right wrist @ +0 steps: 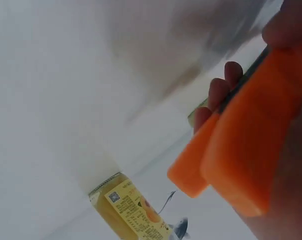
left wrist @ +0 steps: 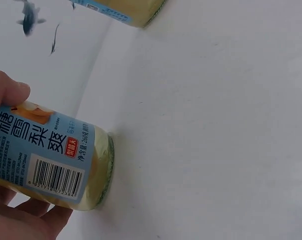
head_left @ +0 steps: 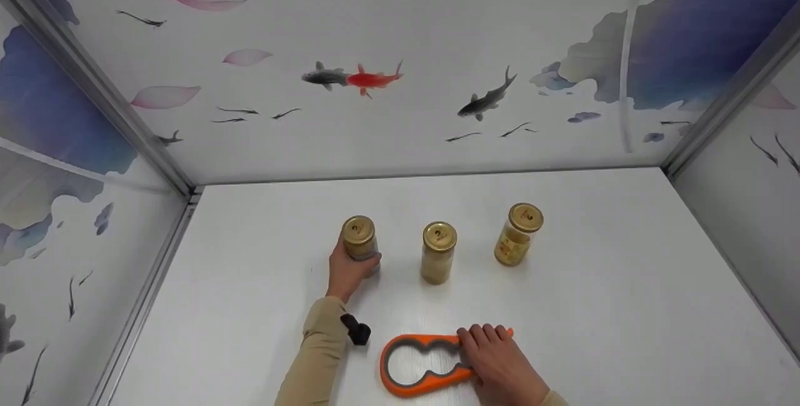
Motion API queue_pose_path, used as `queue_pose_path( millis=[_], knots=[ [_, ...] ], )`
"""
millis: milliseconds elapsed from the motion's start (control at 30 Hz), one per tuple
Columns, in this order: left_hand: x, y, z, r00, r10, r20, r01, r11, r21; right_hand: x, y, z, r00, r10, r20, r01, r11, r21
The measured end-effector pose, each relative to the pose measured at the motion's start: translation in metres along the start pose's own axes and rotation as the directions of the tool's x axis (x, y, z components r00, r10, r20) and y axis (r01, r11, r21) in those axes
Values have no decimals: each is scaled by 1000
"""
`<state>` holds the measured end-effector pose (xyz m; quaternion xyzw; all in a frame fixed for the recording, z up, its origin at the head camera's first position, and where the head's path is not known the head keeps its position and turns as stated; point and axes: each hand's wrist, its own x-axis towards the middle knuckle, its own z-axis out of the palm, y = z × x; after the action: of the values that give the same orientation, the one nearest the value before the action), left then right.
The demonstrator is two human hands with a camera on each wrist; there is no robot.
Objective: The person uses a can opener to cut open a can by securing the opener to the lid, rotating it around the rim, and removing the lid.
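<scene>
My left hand grips a glass jar with a gold lid, thumb on one side and fingers round the other. In the left wrist view this jar has a blue label with a barcode, and its base is close to the white table. Nearer the front, my right hand holds an orange jar opener by its handles. Its grey-lined loop points left. The right wrist view shows the orange handles large, with fingertips curled past them.
A second gold-lidded jar stands right of the held one. Farther right is a third jar with a yellow label. Patterned panels wall the white table at the back and sides. A small black device sits by the left sleeve.
</scene>
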<state>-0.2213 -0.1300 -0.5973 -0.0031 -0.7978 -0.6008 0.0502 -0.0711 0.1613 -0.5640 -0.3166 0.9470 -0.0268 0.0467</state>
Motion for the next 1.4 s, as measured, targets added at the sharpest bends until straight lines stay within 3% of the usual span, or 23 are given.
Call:
queue_pose_path(
  millis=[67, 167, 333, 500, 600, 900, 1200, 1400],
  knots=[
    [-7, 21, 12, 996, -24, -82, 27, 999, 31, 1, 3, 0, 1000, 8, -24, -8, 1000, -24],
    [-9, 30, 11, 994, -61, -94, 68, 996, 65, 3, 9, 0, 998, 20, -57, -21, 1000, -22],
    [-12, 31, 4, 998, -59, -34, 60, 997, 40, 4, 23, -5, 995, 81, -51, -77, 994, 74],
    [-20, 32, 2, 998, -68, -13, 68, 997, 18, 1, 33, -17, 982, 182, -47, -170, 966, 196],
    [-26, 35, 1, 997, -76, -11, 76, 997, 20, 0, 38, -26, 972, 212, -96, -187, 958, 219],
    [-44, 40, 1, 994, -99, 52, 98, 995, 24, 1, 48, -52, 940, 192, -280, -134, 968, 214],
    [-59, 44, 9, 990, -29, 136, 29, 1000, 3, 7, 50, -78, 926, 196, -322, -108, 956, 272],
    [-71, 45, 19, 978, 75, 194, -80, 997, 19, 16, 49, -88, 930, 162, -331, -69, 959, 274]
  ],
)
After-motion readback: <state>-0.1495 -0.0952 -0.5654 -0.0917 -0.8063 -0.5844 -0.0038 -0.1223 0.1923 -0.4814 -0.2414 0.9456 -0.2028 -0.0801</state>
